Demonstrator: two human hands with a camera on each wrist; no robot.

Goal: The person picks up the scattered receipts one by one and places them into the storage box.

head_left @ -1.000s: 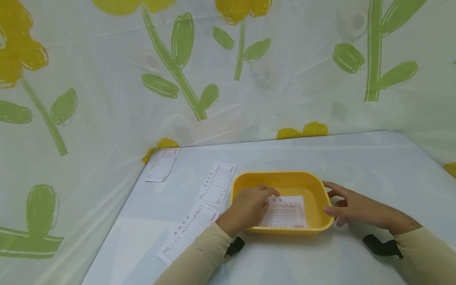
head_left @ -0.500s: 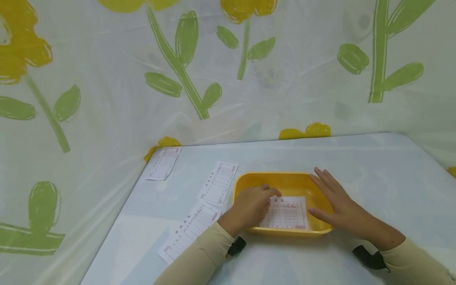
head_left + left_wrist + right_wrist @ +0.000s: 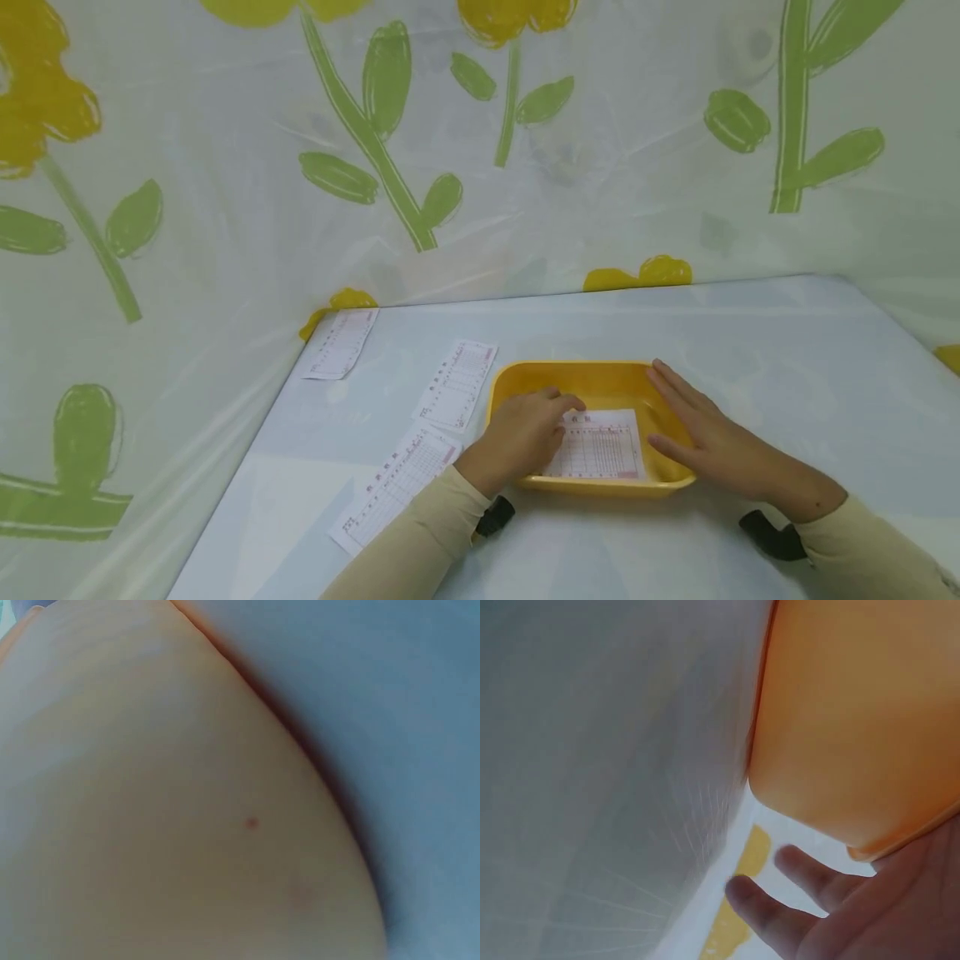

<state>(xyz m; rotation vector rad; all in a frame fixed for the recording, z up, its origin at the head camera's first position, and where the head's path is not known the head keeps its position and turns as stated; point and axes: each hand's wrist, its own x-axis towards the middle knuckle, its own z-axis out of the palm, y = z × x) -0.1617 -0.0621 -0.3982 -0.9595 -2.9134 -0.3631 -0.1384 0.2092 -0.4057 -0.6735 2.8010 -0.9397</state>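
A yellow plastic tray (image 3: 585, 487) stands on the table, with a printed paper slip (image 3: 603, 450) lying inside it. Over the left part of that slip rests my left hand (image 3: 525, 433), its fingers loosely bent and partly hidden under the hand. My right hand (image 3: 716, 437) lies against the tray's right rim with straight fingers, thumb spread over the inside. In the right wrist view, fingers (image 3: 769, 911) reach past the tray's outer wall (image 3: 855, 712). The left wrist view holds only blurred skin (image 3: 187, 825) close up.
Three more printed slips lie left of the tray: one by the far-left corner (image 3: 341, 343), one mid-left (image 3: 456, 385) and one nearer (image 3: 397, 487). A flower-patterned curtain (image 3: 555, 208) hangs behind the pale table (image 3: 810, 358).
My right hand has let go of the tray's right end, straightened its fingers and come to lie over the rim. The left hand has stayed in the tray on the slip.
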